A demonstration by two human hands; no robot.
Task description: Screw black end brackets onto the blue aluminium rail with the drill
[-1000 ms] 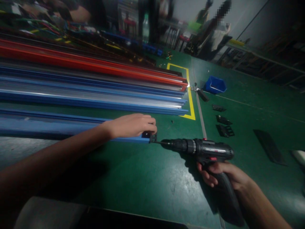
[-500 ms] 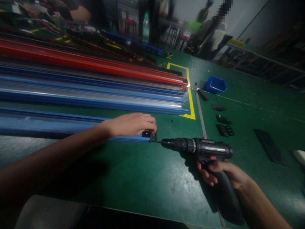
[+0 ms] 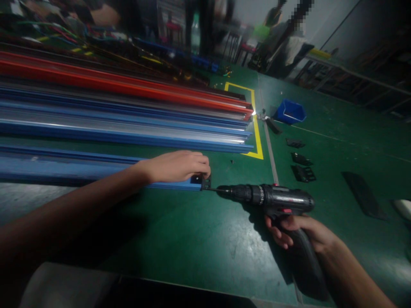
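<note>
My right hand point(image 3: 295, 231) is wrapped round the handle of a black cordless drill point(image 3: 272, 199), which points left. The drill's thin bit meets a black end cap point(image 3: 206, 183) at the right end of a blue aluminium profile point(image 3: 96, 167). My left hand point(image 3: 184, 166) lies over that end of the profile, its fingers curled down and pressed on the end cap. The fingertips are partly hidden behind the cap. Any screw at the bit's tip is too small to make out.
Behind lie more blue profiles point(image 3: 128, 124) and a red profile point(image 3: 128, 79), ending near yellow tape point(image 3: 258, 143). To the right are a blue bin point(image 3: 290, 112), several black end caps point(image 3: 303, 173) and a flat black piece point(image 3: 364, 194). A person's arm point(image 3: 105, 16) shows at the far left.
Almost nothing differs. Both hands, the drill and the profile hold their places; the view has shifted very slightly.
</note>
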